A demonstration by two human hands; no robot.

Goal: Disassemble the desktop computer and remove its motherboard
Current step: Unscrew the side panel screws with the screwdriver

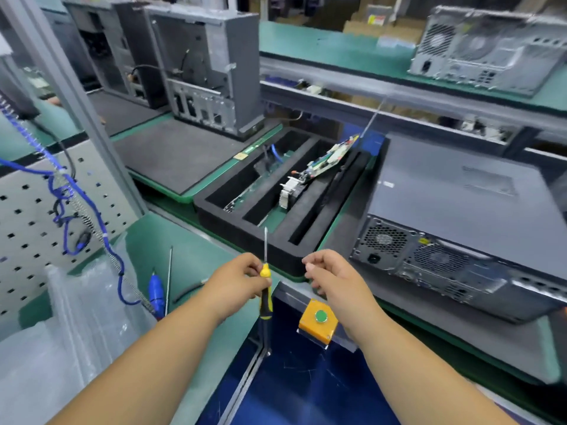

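Left hand: your left hand (242,279) has its grip closed round the screwdriver (265,283), fingers and thumb pinching the yellow top of the handle, shaft pointing up and away from you.
Right hand: your right hand (329,276) holds nothing; its grip is narrow, fingers loosely curled with thumb and forefinger close together, just right of the screwdriver and apart from it.
Desktop computer: the closed desktop computer (460,222) lies flat on its side on a dark mat, to the right of the foam tray (245,228), rear panel with fan grilles and ports facing you, side cover still on.
Foam tray: black, slotted, on the green surface (196,250) straight beyond your hands; the screwdriver tip overlaps its near edge in view.
Boards in tray: a circuit board with a heatsink (319,170) leans tilted in the middle slot; another board (264,179) sits in the slot to its left.
Left of the tray: an open, emptied grey computer case (208,75) stands upright on another dark mat.
Beyond the tray: a second desktop tower (487,50) lies on the raised green shelf, far right.
Near of the tray: a yellow box with a green button (319,323) sits at the surface edge, under your right wrist.
Far left of the tray: a blue-handled tool (156,292) on a blue coiled cable lies beside a pegboard (30,204).
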